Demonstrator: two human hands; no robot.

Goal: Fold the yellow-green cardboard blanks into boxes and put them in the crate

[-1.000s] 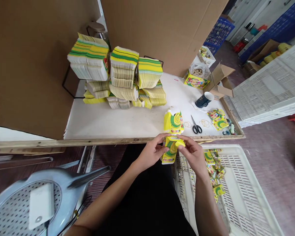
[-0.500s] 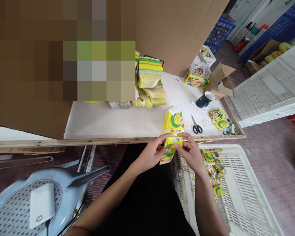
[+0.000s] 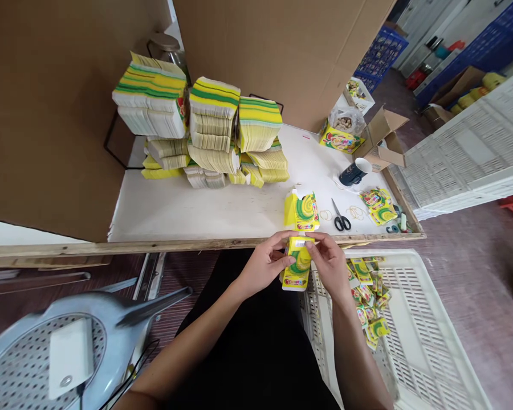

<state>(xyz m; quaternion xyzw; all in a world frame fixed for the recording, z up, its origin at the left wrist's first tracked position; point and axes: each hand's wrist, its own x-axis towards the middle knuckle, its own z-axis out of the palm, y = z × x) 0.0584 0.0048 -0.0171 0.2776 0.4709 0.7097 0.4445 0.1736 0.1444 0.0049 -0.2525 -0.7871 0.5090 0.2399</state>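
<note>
Both my hands hold one small yellow and green carton just in front of the table's wooden edge. My left hand grips its left side, fingers curled round it. My right hand pinches the top end, where a white barcode flap shows. A second carton of the same print stands upright and open-topped on the white table, right behind my hands. Stacks of flat printed carton blanks are piled at the back of the table.
Scissors, rubber bands, a dark mug and small packets lie on the table's right. A white slatted crate with packets sits at my right. A grey stool holds a white device. Cardboard walls stand behind.
The carton has been turned more upright between my hands and its top flap pressed down. My right hand's fingers moved in over the top end.
</note>
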